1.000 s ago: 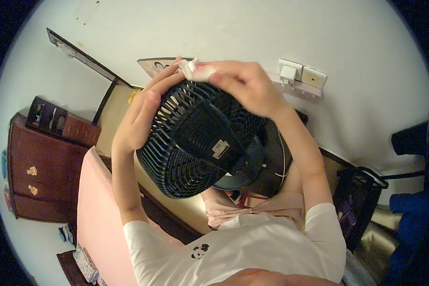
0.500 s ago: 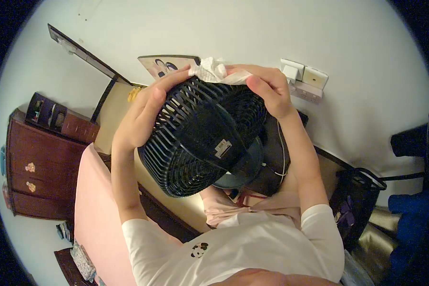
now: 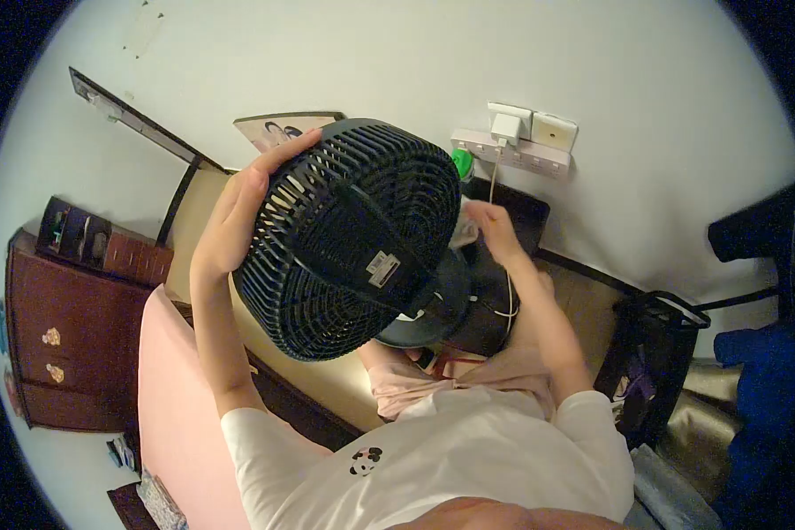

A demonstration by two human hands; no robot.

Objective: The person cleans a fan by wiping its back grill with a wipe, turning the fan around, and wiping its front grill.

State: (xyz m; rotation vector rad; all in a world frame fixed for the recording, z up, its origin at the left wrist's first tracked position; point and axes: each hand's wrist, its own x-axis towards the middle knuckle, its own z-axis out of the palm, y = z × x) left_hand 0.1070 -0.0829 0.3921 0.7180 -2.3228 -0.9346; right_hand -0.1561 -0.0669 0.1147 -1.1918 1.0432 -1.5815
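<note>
A black electric fan [image 3: 327, 256] stands tilted in front of me, its slatted back and a white label facing me. My left hand [image 3: 228, 216] grips the left rim of its cage, thumb on the slats and fingers along the upper edge. Beyond the fan's right side, my right hand [image 3: 496, 231] is closed on a crumpled white wipe [image 3: 464, 228], partly hidden by the cage. That hand is apart from the cage's top and low, above the dark surface by the fan's round base [image 3: 450, 305].
A green-capped container [image 3: 462, 162] stands behind the fan, below a wall socket strip [image 3: 539, 159] with a white plug [image 3: 505, 128]. A pale cable [image 3: 509, 296] runs beside the base. A pink bed [image 3: 172, 380] lies left, a black cart [image 3: 649, 371] right.
My right hand has left the top of the fan and moved down to its right side with the white wipe. My left hand stays on the cage. The view has shifted slightly.
</note>
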